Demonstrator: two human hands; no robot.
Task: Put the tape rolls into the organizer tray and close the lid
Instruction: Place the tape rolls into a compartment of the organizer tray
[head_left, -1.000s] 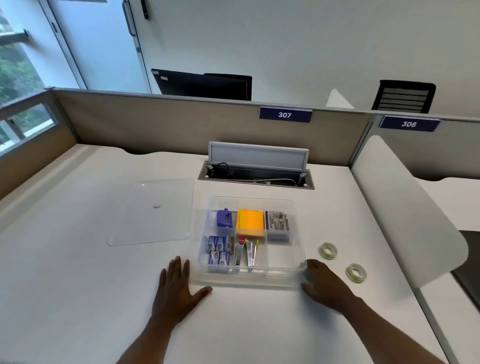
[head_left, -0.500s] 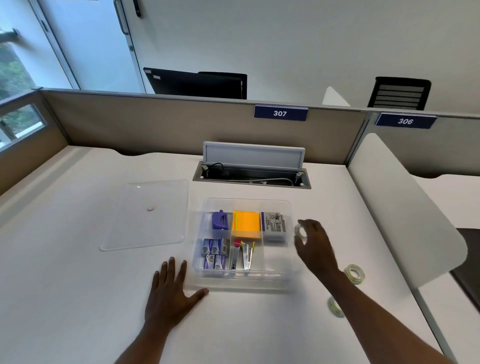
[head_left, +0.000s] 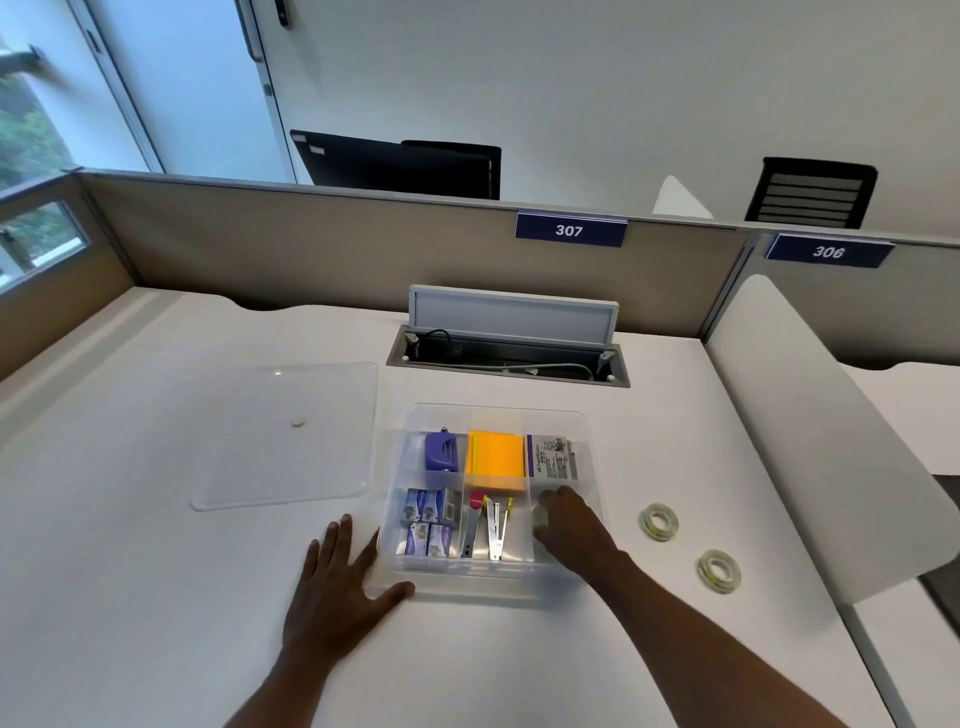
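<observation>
A clear organizer tray (head_left: 498, 413) stands open in the middle of the white desk, holding stationery in its compartments. My right hand (head_left: 569, 525) reaches into its front right compartment, fingers closed on a tape roll (head_left: 540, 518). Two more tape rolls lie on the desk to the right of the tray, one nearer the tray (head_left: 658, 521) and one further right (head_left: 719, 570). My left hand (head_left: 332, 592) lies flat on the desk, its thumb against the tray's front left corner. The clear lid (head_left: 291, 436) lies flat to the left of the tray.
Inside the tray are a purple item (head_left: 441, 451), orange sticky notes (head_left: 496, 462), a staple box (head_left: 553, 457), small boxes (head_left: 428, 522) and metal clips (head_left: 491, 527). An open cable hatch (head_left: 509, 353) sits behind. A white divider panel (head_left: 815, 441) borders the right.
My right hand picked up a tape roll from the desk on the right and carried it left into the tray's front right compartment. The left hand stayed put.
</observation>
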